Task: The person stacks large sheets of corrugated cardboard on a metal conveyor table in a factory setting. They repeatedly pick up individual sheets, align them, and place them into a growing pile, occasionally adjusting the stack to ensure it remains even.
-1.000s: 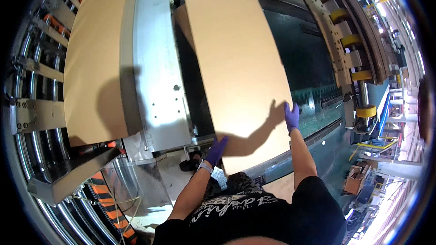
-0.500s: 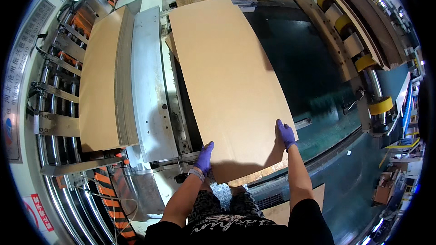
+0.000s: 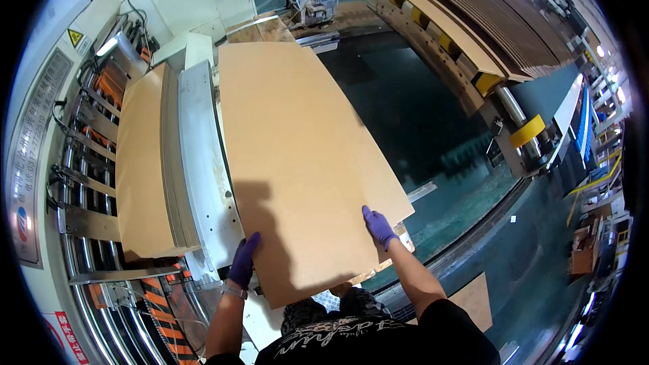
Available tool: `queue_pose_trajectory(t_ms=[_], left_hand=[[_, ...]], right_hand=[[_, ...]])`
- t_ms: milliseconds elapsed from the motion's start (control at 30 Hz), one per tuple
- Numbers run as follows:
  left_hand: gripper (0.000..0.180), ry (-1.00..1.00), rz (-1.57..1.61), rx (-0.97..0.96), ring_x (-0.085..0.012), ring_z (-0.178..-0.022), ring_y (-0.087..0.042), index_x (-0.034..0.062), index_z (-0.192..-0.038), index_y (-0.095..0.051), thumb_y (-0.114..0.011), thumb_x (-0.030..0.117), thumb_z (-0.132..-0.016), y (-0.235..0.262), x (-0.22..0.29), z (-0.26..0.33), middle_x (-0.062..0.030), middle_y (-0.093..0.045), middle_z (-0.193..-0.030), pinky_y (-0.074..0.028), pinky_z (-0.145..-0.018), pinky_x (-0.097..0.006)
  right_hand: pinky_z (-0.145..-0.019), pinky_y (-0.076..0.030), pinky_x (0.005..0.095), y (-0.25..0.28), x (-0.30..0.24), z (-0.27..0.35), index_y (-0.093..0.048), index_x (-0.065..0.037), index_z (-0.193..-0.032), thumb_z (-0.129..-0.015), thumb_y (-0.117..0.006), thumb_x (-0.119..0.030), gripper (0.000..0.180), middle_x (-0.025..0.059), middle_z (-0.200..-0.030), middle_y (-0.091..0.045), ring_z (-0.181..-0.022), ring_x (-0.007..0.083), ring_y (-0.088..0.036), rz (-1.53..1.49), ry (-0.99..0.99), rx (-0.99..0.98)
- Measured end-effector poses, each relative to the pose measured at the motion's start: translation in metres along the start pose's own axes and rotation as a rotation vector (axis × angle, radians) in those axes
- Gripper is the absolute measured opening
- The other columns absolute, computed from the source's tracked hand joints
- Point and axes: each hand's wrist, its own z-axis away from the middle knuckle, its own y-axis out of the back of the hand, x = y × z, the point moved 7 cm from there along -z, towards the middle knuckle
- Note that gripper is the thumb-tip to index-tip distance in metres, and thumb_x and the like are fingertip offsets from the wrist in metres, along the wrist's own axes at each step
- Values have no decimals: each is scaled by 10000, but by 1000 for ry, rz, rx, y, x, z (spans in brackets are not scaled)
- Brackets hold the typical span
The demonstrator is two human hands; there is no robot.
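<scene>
Where the rollers point(image 3: 82, 311) run, far left: bright metal bars; stack of brown sheets point(image 3: 142, 176) standing over them, layered side facing right.
Metal plate point(image 3: 203, 169): pale, long, punched with holes; between the stack and the board.
Left hand point(image 3: 243, 261): purple glove; at the board's left edge, near its close corner; thumb and fingers partly hidden, so a pinch cannot be told.
Brown board point(image 3: 304, 162): long, flat, smooth; centre, reaching from between the two hands well away from the wearer; pale wood point(image 3: 365, 276) showing under its near edge.
Handling, judged: stiff across, liable to bow along its length; light if a single sheet, heavier if others lie beneath; dry face, modest slip under gloves; edges and corners easily crushed; best held at both sides of the near end, thumbs above, flat support below.
Right hand point(image 3: 380, 228): purple glove; at the board's near right edge, one digit extended on the top face; other fingers not clear, closure cannot be told.
Yellow wheel point(image 3: 527, 132): on a metal shaft, far right, well apart from the board.
</scene>
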Motion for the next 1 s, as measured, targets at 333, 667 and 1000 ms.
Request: queue_pose_trajectory(t_ms=[333, 667, 1000], left_hand=[[916, -714, -671, 99, -357, -1307, -332, -44, -1425, -224, -771, 303, -778, -85, 69, 59, -257, -341, -1377, -275, -1104, -427], [646, -1296, -1097, 40, -488, -1313, -293, 45, -1396, -394, -688, 185, -837, -194, 97, 99, -309, -304, -1419, -267, -1067, -538], [605, -1187, -1264, -83, -505, -1260, -358, 82, -1322, -515, -702, 296, -788, -215, 100, 102, -270, -429, -1348, -308, -1034, -557]], right_hand=[[-867, -481, 439, -135, -45, 39, -613, -25, -1002, -912, -464, -385, 400, 243, -1012, -638, -969, 379, -605, 300, 292, 12], [-1023, -406, 352, 34, -112, 129, -354, -35, -1426, -889, -637, -413, 715, 122, -1409, -444, -1253, 216, -467, -534, 464, -343], [-1112, -222, 503, 5, -80, 234, -126, 14, -1483, -705, -767, -522, 1142, 308, -1478, -211, -1388, 435, -219, 164, 778, -248]])
